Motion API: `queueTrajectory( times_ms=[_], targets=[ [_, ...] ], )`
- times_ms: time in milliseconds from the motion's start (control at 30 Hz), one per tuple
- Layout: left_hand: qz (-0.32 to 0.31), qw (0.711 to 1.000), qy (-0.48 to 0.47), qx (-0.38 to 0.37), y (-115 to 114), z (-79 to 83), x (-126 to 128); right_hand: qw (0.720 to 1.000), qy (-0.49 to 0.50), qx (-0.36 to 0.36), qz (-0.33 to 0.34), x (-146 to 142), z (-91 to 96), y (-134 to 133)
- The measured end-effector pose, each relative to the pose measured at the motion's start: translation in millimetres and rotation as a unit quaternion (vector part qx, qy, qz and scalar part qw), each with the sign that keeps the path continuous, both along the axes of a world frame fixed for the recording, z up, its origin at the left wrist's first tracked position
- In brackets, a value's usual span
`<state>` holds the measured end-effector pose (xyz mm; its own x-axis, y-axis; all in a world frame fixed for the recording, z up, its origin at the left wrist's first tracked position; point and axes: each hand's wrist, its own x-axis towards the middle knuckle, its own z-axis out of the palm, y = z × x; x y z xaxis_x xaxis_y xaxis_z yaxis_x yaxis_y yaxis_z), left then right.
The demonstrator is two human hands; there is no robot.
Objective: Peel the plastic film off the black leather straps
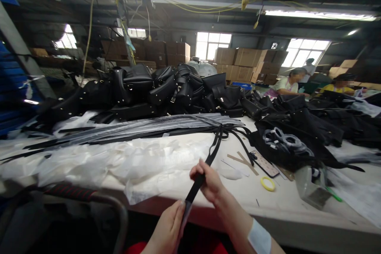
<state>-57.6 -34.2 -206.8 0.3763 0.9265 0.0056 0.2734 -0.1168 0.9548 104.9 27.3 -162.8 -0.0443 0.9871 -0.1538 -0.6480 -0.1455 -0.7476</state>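
Observation:
A long black strap (195, 189) runs from the pile of straps on the table down toward my body. Near the table's front edge my left hand (171, 222) is closed on its lower part, where a clear plastic sleeve seems to cover it. Higher up, my right hand (208, 182) has its fingers curled around the same strap. Beyond my hands, the strap's far end meets other black straps (228, 127) and several plastic-wrapped strips (143, 127) lying across the table.
Black bags (178, 87) are heaped along the back. White plastic bags (104, 162) cover the left. To the right lie a yellow tape ring (268, 183), a patterned phone-like case (266, 164), a grey box (312, 186) and coiled clear cords (285, 141). Two people (288, 83) sit beyond.

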Motion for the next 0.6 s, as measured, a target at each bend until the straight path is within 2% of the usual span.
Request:
queueTrajectory(
  times_ms=[67, 100, 200, 267, 367, 467, 533, 600],
  targets=[
    [-0.034, 0.999, 0.015, 0.021, -0.5, -12.9, -5.6, 0.996, 0.041, 0.003, -0.082, 29.8, 13.1, 18.3],
    [-0.05, 0.998, 0.015, 0.033, -0.2, -18.8, -7.2, 0.994, 0.041, 0.009, -0.102, 42.2, 18.0, 25.9],
    [-0.08, 0.996, 0.008, 0.038, 1.8, -27.8, -4.9, 0.995, -0.002, 0.035, -0.09, 55.6, 20.9, 34.4],
    [-0.071, 0.997, -0.004, 0.023, 2.8, -23.3, 1.2, 0.996, -0.04, 0.048, -0.069, 42.6, 12.8, 27.2],
    [-0.028, 0.999, -0.021, -0.002, 3.2, -6.7, 11.3, 0.992, -0.097, 0.06, -0.057, 3.1, -6.1, 2.6],
    [0.019, 0.999, -0.041, -0.007, 2.7, 5.2, 15.3, 0.993, -0.107, 0.041, -0.007, -29.6, -18.5, -22.0],
    [0.022, 0.999, -0.047, -0.005, 1.6, 5.2, 13.2, 0.996, -0.086, 0.023, 0.015, -31.8, -17.8, -25.8],
    [0.0, 0.999, -0.037, -0.005, 0.5, 0.5, 8.4, 0.998, -0.057, 0.019, -0.021, -16.6, -11.1, -16.0]
  ],
)
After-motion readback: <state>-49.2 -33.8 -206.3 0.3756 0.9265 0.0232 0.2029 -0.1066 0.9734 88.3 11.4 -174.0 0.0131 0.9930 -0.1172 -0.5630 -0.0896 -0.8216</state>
